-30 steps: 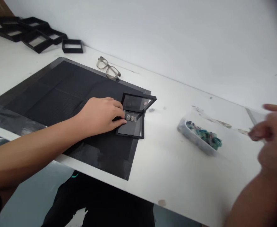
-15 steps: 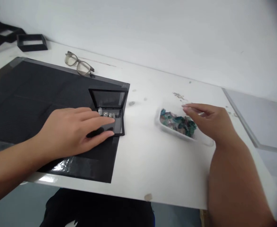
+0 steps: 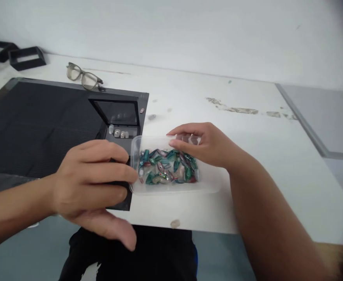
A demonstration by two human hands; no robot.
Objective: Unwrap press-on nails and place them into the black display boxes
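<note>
A clear plastic container (image 3: 209, 186) holds a heap of glossy teal, pink and clear press-on nails (image 3: 165, 166). My right hand (image 3: 203, 144) grips its back rim, thumb inside the wall and fingers outside. My left hand (image 3: 98, 187) has its fingers curved and thumb spread wide, with fingertips at the container's left end; whether they touch it is unclear. Behind that hand stands a black case (image 3: 136, 113) with its see-through lid raised. Several pale press-on nails (image 3: 118, 133) sit in a row inside it. The case's front part is hidden by my left hand and the container.
Under the case lies a black mat (image 3: 57, 121), with a small pink nail (image 3: 142, 111) near its right edge. Eyeglasses (image 3: 83, 77) rest at the mat's far edge. A black frame (image 3: 27, 58) stands back left. A brownish scrap (image 3: 175, 223) lies by the white table's (image 3: 262, 156) front edge.
My right hand has taken hold of the container and brought it left, up to the case. My left hand has come off the case toward me, its thumb spreading. A pink nail now shows beside the lid.
</note>
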